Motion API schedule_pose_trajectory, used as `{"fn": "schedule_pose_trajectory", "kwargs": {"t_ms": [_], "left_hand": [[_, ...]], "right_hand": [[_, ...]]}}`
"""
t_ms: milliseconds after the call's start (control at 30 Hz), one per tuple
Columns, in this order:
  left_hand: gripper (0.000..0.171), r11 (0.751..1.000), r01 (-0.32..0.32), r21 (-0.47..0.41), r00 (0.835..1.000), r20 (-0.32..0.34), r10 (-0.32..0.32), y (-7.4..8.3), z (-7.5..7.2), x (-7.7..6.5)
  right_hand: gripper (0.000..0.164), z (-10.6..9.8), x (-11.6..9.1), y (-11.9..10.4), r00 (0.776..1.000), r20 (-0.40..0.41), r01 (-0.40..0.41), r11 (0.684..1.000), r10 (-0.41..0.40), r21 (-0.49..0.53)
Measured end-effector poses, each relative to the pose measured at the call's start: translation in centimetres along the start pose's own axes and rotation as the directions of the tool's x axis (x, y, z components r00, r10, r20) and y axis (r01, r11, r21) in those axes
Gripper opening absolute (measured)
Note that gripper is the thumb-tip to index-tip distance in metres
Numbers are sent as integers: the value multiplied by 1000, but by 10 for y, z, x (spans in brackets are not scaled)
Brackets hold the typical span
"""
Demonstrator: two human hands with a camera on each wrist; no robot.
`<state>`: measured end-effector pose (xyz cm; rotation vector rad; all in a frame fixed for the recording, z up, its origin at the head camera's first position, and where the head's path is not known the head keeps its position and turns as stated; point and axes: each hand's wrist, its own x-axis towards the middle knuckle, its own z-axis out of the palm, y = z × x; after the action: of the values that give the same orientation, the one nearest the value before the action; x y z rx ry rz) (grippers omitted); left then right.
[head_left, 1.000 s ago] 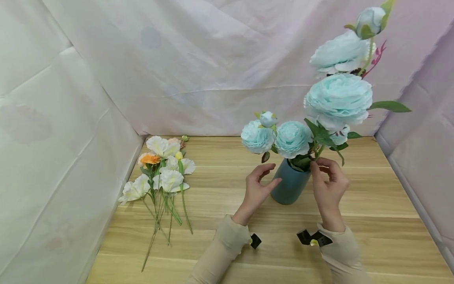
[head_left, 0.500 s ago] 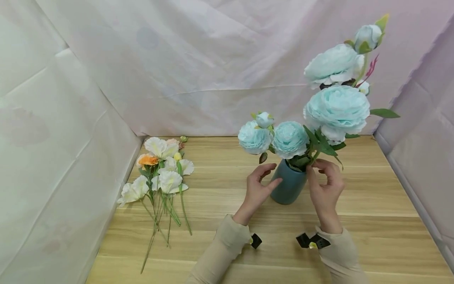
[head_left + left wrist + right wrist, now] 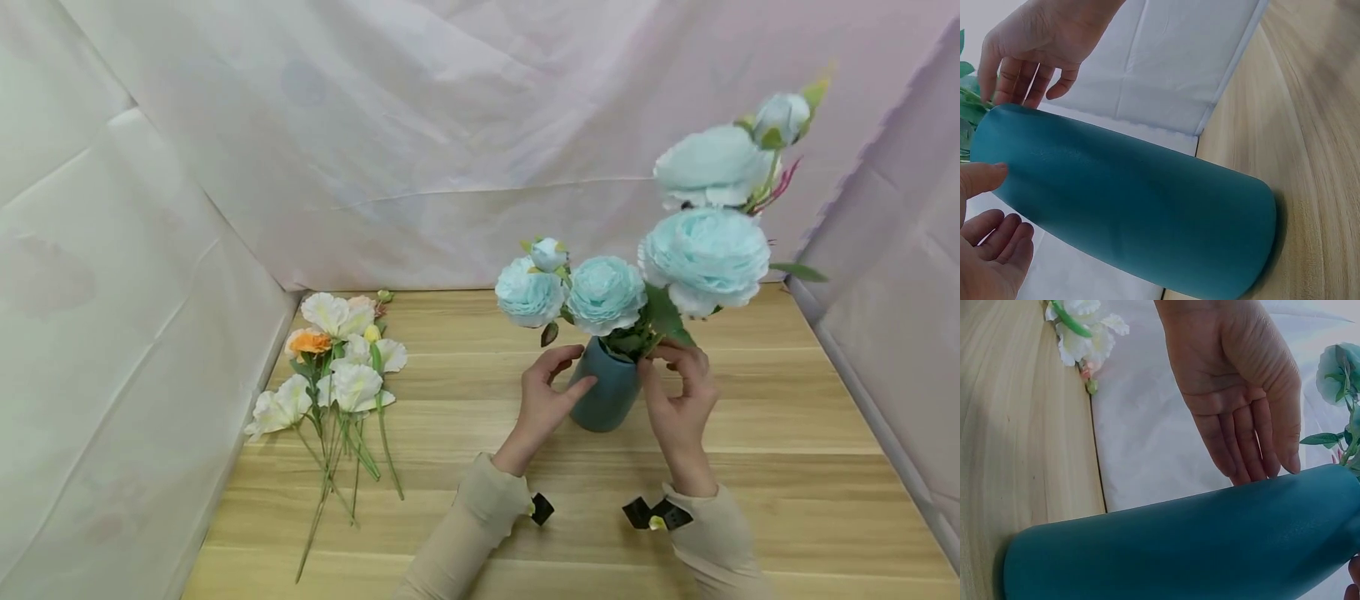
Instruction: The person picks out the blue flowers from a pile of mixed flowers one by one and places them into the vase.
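A blue-green vase [image 3: 602, 396] stands on the table with light-blue artificial peonies in its mouth. A lower spray of peonies [image 3: 606, 293] leans left over the rim. On the right rises a taller peony stem with large blooms [image 3: 707, 257] and a bud at its top. My right hand [image 3: 681, 408] pinches that stem at the rim between thumb and fingers; the grip itself is partly hidden by leaves. My left hand [image 3: 546, 402] curves loosely around the vase's left side, thumb against or very near the wall. In the right wrist view, the left hand [image 3: 1241, 394] has relaxed fingers beside the vase.
Several loose artificial flowers lie at the left of the wooden table [image 3: 465, 517], among them white blooms [image 3: 356, 386] and an orange one [image 3: 310, 342], stems toward the front. White cloth [image 3: 420, 167] hangs behind and at both sides.
The taller peony stem has sunk lower toward the vase, and my right hand has moved slightly left with it. My left hand and the vase have hardly moved.
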<state>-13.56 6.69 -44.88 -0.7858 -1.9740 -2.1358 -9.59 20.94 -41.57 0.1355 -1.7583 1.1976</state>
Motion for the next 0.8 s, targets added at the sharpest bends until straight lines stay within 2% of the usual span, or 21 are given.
{"fn": "schedule_pose_trajectory", "kwargs": {"t_ms": [300,467,800], "left_hand": [[36,1000,-8,-3,1000,5,8,1,0,0],[35,1000,-11,12,1000,2,11,2,0,0],[35,1000,-17,12,1000,7,17,2,1,0]], "right_hand": [[27,2,-1,1,999,-40,20,1000,-20,22],[35,4,-1,2,998,-52,27,1000,-27,-4],[12,4,-2,-1,999,-49,-20,999,18,-34]]}}
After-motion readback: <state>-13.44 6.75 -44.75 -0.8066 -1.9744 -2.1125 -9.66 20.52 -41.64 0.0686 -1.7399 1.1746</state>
